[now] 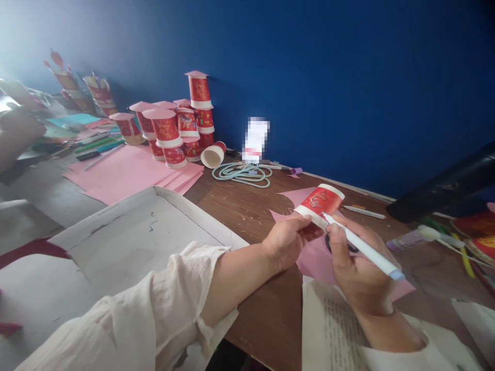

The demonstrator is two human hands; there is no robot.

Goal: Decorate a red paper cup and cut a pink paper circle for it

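A red paper cup (320, 200) with a white rim and a dragon print lies tilted in my left hand (288, 239), whose fingers are closed around its rim end. My right hand (361, 263) grips a white marker pen (371, 252) with a pale blue end. The pen's tip meets or nearly meets the side of the cup; I cannot tell which. Under both hands lies pink paper (315, 260) with cut edges. Dark scissor-like loops (352, 247) show partly behind my right hand.
Stacked red cups (166, 129) with pink paper discs stand at the back left, beside a cup on its side (213, 155). Pink sheets (116, 172), a coiled pale cable (242, 176), a white box lid (154, 232), another pen (365, 212) and a black cylinder (444, 183) surround the workspace. Another person's hand (19, 134) is far left.
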